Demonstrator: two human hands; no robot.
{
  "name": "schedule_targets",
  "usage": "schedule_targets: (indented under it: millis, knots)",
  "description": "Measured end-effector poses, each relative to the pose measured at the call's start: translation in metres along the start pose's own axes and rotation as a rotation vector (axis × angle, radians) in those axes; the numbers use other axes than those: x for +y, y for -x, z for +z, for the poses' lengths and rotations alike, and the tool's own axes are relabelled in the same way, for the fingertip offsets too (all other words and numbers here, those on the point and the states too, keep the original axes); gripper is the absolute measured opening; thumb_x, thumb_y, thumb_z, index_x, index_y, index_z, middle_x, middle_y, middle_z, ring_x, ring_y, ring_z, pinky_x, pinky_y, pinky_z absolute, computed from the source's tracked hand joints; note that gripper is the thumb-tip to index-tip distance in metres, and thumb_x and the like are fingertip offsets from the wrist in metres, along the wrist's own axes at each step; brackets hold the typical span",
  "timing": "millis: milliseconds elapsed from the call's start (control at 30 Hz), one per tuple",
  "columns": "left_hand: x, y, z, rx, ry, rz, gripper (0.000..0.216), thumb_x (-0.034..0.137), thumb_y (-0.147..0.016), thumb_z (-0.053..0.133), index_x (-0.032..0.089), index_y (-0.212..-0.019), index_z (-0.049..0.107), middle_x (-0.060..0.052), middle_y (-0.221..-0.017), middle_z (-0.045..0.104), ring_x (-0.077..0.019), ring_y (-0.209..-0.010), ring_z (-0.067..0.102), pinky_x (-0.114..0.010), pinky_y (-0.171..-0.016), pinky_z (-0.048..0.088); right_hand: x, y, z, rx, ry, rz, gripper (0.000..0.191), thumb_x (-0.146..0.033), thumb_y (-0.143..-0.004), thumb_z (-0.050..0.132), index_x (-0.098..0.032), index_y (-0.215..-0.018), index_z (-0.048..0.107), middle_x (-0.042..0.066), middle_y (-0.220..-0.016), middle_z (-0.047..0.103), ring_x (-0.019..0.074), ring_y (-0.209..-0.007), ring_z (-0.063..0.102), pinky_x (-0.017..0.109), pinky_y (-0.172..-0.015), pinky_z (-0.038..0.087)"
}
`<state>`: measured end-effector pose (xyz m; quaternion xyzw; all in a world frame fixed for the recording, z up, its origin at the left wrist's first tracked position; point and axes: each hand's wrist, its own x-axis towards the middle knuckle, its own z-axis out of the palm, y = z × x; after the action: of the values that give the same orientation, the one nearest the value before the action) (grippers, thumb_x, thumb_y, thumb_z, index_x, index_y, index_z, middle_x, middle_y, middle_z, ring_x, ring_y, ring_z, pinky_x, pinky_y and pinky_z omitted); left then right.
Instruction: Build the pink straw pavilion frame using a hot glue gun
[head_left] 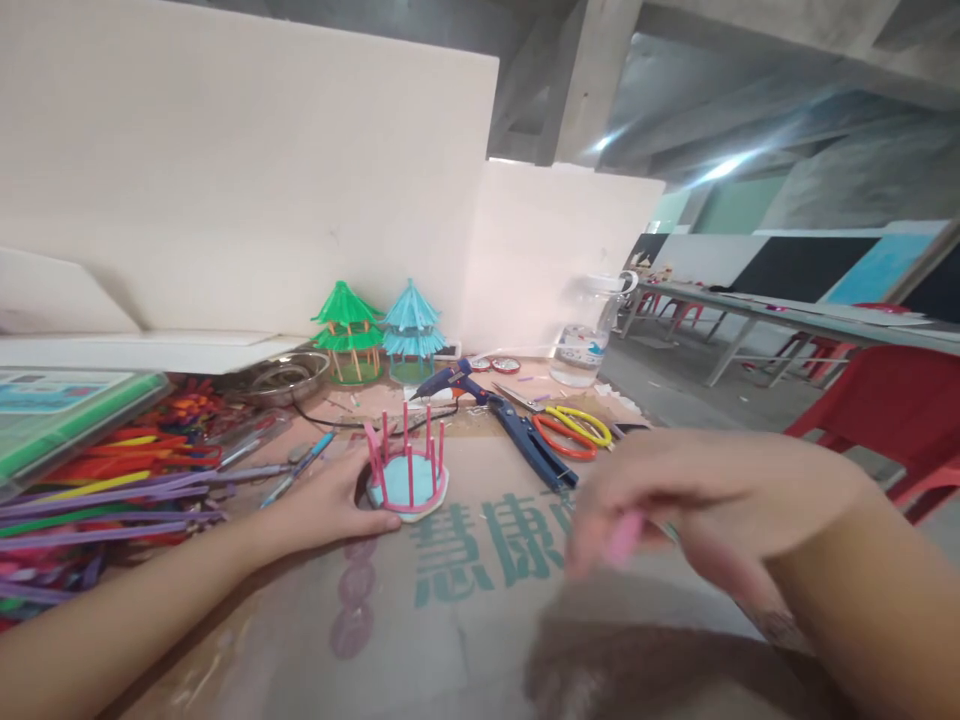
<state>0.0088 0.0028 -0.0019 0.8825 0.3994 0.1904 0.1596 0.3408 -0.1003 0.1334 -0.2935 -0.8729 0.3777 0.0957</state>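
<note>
My left hand (330, 505) rests on the cardboard and steadies a small round base (409, 482), light blue with a pink rim and several upright pink sticks. Its fingers curl against the left side of the base. My right hand (675, 500) is raised closer to the camera, blurred by motion, with a short pink stick (624, 538) pinched in its fingers. That hand is to the right of the base and apart from it.
A blue glue gun (459, 381), blue pliers (536, 445) and orange and yellow scissors (574, 432) lie behind the base. Green (347, 330) and blue (412, 328) stick pagodas stand at the wall. Coloured sticks (97, 490) are heaped at left. A red chair (892, 410) is at right.
</note>
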Motion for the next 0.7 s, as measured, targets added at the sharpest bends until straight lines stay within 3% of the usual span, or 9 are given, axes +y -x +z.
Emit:
schedule_targets:
  millis: [100, 267, 367, 533, 633, 700]
  knots:
    - [0.004, 0.001, 0.0, 0.008, 0.027, 0.006, 0.088, 0.058, -0.073, 0.07, 0.025, -0.146, 0.036, -0.012, -0.151, 0.042, -0.0392, -0.137, 0.039, -0.052, -0.111, 0.037, 0.013, -0.012, 0.007, 0.258, 0.149, 0.005, 0.062, -0.067, -0.094, 0.034, -0.02, -0.107, 0.073, 0.006, -0.09, 0.071, 0.0149, -0.074, 0.062, 0.025, -0.068, 0.049]
    - [0.016, 0.003, 0.0, -0.003, 0.029, -0.018, 0.082, 0.049, -0.07, 0.077, 0.025, -0.14, 0.043, -0.011, -0.143, 0.05, -0.0366, -0.13, 0.047, -0.05, -0.108, 0.039, 0.027, -0.04, 0.022, 0.5, 0.356, 0.021, 0.037, -0.038, -0.101, 0.036, -0.019, -0.117, 0.064, -0.001, -0.068, 0.06, 0.0127, -0.06, 0.052, 0.023, -0.057, 0.04]
    - [0.022, 0.002, 0.0, -0.008, 0.061, -0.015, 0.078, 0.046, -0.069, 0.078, 0.023, -0.137, 0.046, -0.011, -0.139, 0.053, -0.035, -0.128, 0.048, -0.05, -0.108, 0.04, 0.019, -0.063, 0.026, 0.558, 0.486, 0.035, 0.025, -0.024, -0.099, 0.039, -0.02, -0.107, 0.062, 0.001, -0.076, 0.064, 0.0128, -0.065, 0.055, 0.023, -0.059, 0.037]
    - [0.021, 0.001, -0.001, -0.011, 0.147, 0.075, 0.093, 0.052, -0.065, 0.079, 0.021, -0.144, 0.039, -0.012, -0.144, 0.049, -0.0354, -0.13, 0.047, -0.048, -0.11, 0.039, 0.003, -0.097, 0.027, 0.543, 0.677, -0.018, 0.017, -0.017, -0.095, 0.047, -0.02, -0.091, 0.064, 0.004, -0.089, 0.069, 0.0168, -0.081, 0.06, 0.027, -0.068, 0.037]
    - [0.013, 0.002, -0.006, 0.006, 0.2, 0.062, 0.09, 0.062, -0.077, 0.064, 0.02, -0.15, 0.03, -0.014, -0.155, 0.035, -0.0357, -0.14, 0.036, -0.05, -0.115, 0.032, 0.005, -0.105, 0.03, 0.571, 0.675, -0.05, 0.016, -0.017, -0.095, 0.049, -0.019, -0.092, 0.064, 0.003, -0.088, 0.068, 0.0162, -0.08, 0.06, 0.026, -0.068, 0.037]
    - [0.012, 0.001, -0.016, 0.095, 0.224, 0.03, 0.08, 0.064, -0.087, 0.048, 0.02, -0.151, 0.027, -0.014, -0.157, 0.032, -0.0329, -0.143, 0.032, -0.05, -0.116, 0.03, 0.01, -0.105, 0.033, 0.587, 0.646, -0.061, 0.016, -0.019, -0.095, 0.048, -0.02, -0.092, 0.064, 0.003, -0.083, 0.068, 0.0154, -0.076, 0.059, 0.026, -0.066, 0.037]
